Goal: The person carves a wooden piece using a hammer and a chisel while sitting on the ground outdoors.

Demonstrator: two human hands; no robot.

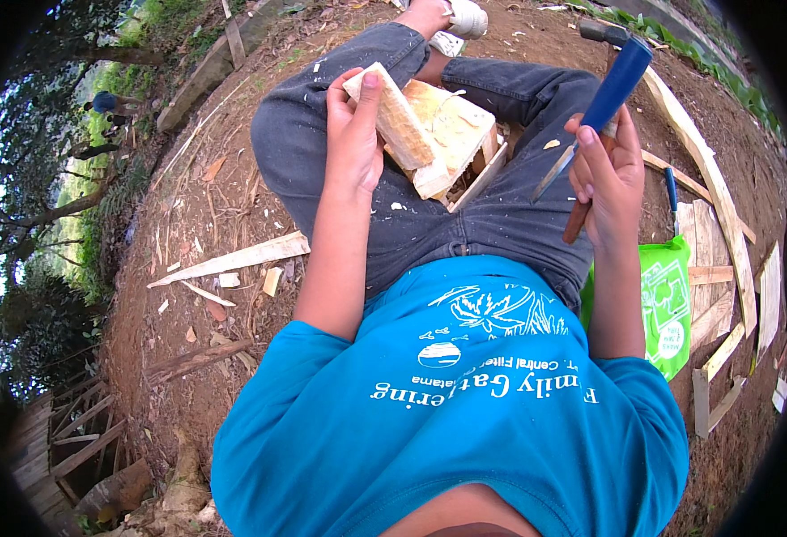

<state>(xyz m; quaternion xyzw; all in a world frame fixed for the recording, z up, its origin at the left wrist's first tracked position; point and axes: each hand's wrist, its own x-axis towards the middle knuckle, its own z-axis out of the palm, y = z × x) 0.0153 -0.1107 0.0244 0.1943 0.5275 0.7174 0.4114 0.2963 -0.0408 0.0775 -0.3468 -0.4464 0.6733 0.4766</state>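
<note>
Left hand (355,134): our fingers clamp a stiff, light wood block (393,116) mid-length.
Right hand (606,170): fingers closed around hammer (615,85) and chisel (556,170).

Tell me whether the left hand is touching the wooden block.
Touching. The head view shows the left hand wrapped around the wooden block, thumb pressed on top.

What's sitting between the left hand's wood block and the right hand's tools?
In the head view, a pale wooden box piece rests on the lap between the wood block in the left hand and the right hand, which holds a chisel.
</note>
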